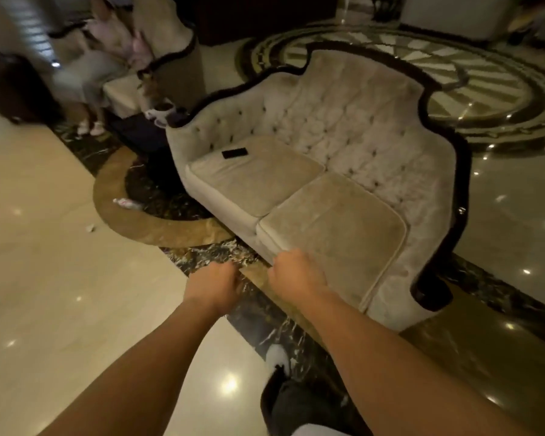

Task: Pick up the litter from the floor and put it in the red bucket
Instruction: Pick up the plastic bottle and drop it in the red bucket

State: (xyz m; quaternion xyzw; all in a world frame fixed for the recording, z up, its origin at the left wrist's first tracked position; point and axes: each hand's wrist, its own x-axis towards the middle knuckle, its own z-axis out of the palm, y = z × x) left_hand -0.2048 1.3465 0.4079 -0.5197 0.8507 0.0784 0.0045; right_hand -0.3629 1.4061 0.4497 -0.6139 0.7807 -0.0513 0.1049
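Arms are stretched forward and down over a polished marble floor (44, 247), with both hands seen from behind. The left hand (213, 286) is curled into a loose fist above the dark veined band of the floor, and nothing can be seen inside it. The right hand (296, 275) is likewise curled, its knuckles set at the front edge of the near seat cushion (331, 234) of a tufted beige sofa (343, 127); whether the cushion edge is pinched or merely touched cannot be told. The two hands are held close beside each other but apart.

Litter is seen well beyond the left hand, further out and to its left: a crumpled pink-and-white wrapper (126, 203) lies on the tan ring of the floor inlay near the sofa's far corner, and a small pale scrap (90, 228) lies on the cream tile just nearer. A red bucket is not visible.

A flat black device (234, 152), perhaps a phone, rests on the far seat cushion, well ahead of both hands. A white shoe toe (277, 357) is seen below the right forearm. Blurred figures (85, 73) are seated in the far left background beside another sofa.
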